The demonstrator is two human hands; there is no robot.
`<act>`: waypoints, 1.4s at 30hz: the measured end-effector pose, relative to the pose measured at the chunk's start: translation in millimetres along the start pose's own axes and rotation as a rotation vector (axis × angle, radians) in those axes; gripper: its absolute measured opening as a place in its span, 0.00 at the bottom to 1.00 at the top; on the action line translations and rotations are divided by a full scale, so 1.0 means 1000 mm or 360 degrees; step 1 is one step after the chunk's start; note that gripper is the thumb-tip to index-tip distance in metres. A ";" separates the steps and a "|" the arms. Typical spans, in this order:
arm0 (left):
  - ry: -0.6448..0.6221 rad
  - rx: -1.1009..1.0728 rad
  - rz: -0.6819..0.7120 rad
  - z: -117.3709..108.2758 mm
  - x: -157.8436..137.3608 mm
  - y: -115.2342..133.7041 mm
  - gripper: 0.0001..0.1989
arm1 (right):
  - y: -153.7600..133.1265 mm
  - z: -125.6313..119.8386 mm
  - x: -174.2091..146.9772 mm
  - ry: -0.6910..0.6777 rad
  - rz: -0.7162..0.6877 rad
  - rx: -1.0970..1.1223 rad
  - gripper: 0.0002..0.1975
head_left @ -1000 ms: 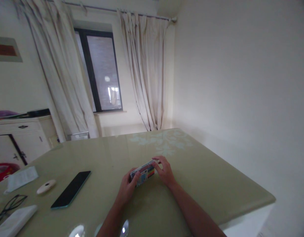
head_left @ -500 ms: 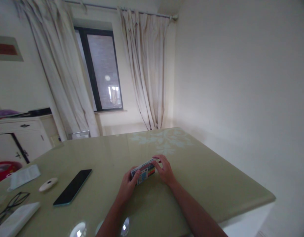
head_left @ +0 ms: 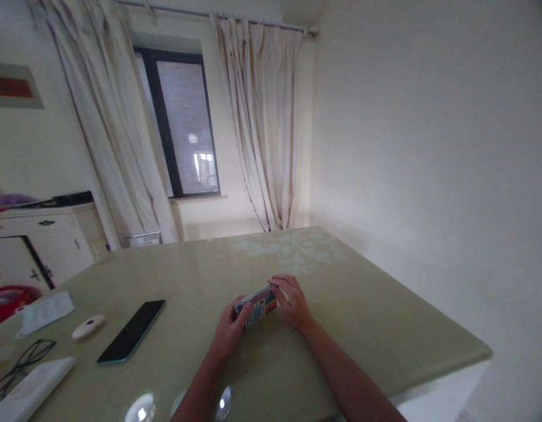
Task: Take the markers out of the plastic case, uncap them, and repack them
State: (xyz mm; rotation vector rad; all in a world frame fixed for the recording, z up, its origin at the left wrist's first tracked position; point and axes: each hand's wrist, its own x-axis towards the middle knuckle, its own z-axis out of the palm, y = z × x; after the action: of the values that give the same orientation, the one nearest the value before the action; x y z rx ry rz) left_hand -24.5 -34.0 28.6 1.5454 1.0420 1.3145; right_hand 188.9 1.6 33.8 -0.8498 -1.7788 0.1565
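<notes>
A small box (head_left: 258, 312) with colourful printed sides is held tilted above the table, its right end a little higher. My left hand (head_left: 229, 327) is closed around its left end, thumb across the printed front. At the right end, my right hand (head_left: 295, 305) has its fingers bent over the top corner and its thumb close against the front edge. The fingertips cover that corner, so whether the end flap is open cannot be seen.
On the greenish table (head_left: 200, 275), to the left, lie a dark phone (head_left: 132, 332), a white oval object (head_left: 88, 326), a sheet of paper (head_left: 48, 313), eyeglasses (head_left: 31, 354) and a white flat box (head_left: 33, 391). A wall (head_left: 429, 176) borders the right side.
My right fingers have shifted slightly left over the box's top corner. The left hand and the box stay almost where they were.
</notes>
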 end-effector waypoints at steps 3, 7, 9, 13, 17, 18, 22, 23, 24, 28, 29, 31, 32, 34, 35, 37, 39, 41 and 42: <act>-0.0009 0.0016 0.0024 0.000 0.000 0.001 0.29 | 0.002 0.001 0.000 0.0005 -0.0002 0.0004 0.13; 0.0000 0.0008 0.0003 0.000 0.000 0.000 0.29 | 0.004 0.002 0.000 0.0014 0.0027 0.0015 0.13; 0.0009 -0.0003 -0.0010 0.000 0.000 -0.001 0.29 | 0.003 0.002 0.000 0.0015 0.0044 0.0021 0.14; 0.0008 0.0007 -0.0012 0.001 -0.001 -0.001 0.29 | -0.001 0.001 0.002 0.0034 0.0070 0.0030 0.14; -0.0034 0.0082 0.0030 0.000 -0.002 0.001 0.28 | -0.005 0.000 0.003 0.0072 0.0084 0.0039 0.14; -0.0047 0.0105 0.0040 0.000 -0.002 0.002 0.28 | -0.005 0.000 0.003 0.0071 0.0076 0.0043 0.14; -0.0020 0.0104 0.0031 -0.001 -0.004 0.006 0.29 | 0.000 0.003 0.001 0.0061 0.0095 0.0079 0.12; 0.0008 0.0084 0.0021 -0.001 -0.005 0.006 0.30 | 0.001 0.003 0.000 0.0069 0.0129 0.0088 0.12; 0.0043 0.0064 0.0008 -0.001 -0.005 0.006 0.30 | 0.002 0.004 0.000 0.0078 0.0162 0.0096 0.13; 0.0156 -0.0028 -0.0057 -0.002 -0.005 0.001 0.32 | 0.004 0.005 -0.001 0.0105 0.0214 0.0108 0.15; 0.0179 -0.0070 -0.0074 -0.002 -0.005 0.000 0.34 | 0.005 0.004 -0.001 0.0113 0.0226 0.0099 0.16; 0.0231 -0.0128 -0.0093 -0.004 -0.003 -0.002 0.35 | 0.006 0.004 -0.001 0.0129 0.0279 0.0074 0.16; 0.0264 -0.0120 -0.0086 -0.004 -0.002 -0.002 0.35 | 0.008 0.005 -0.001 0.0140 0.0318 0.0070 0.16; 0.0345 -0.0026 -0.0053 -0.004 -0.001 -0.001 0.32 | 0.013 0.006 -0.002 0.0179 0.0415 0.0101 0.16; 0.0369 0.0029 -0.0034 -0.004 0.000 -0.001 0.30 | 0.017 0.008 -0.002 0.0201 0.0471 0.0141 0.16; 0.0392 0.0108 -0.0004 -0.004 0.000 -0.001 0.28 | 0.027 0.010 -0.002 0.0234 0.0585 0.0244 0.17; 0.0409 0.0173 0.0007 -0.004 0.001 -0.003 0.27 | 0.038 0.012 -0.003 0.0272 0.0715 0.0317 0.17; 0.0421 0.0286 0.0009 -0.004 0.001 -0.008 0.26 | 0.050 0.011 -0.003 0.0362 0.0844 0.0304 0.17; 0.0413 0.0357 0.0005 -0.004 0.001 -0.011 0.26 | 0.056 0.009 -0.003 0.0421 0.0897 0.0272 0.16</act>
State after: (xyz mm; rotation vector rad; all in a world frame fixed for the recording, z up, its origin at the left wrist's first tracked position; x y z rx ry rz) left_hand -29.0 -29.1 19.4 1.5656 1.3896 1.4684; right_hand 207.1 43.0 0.0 -1.1700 -1.2277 0.5298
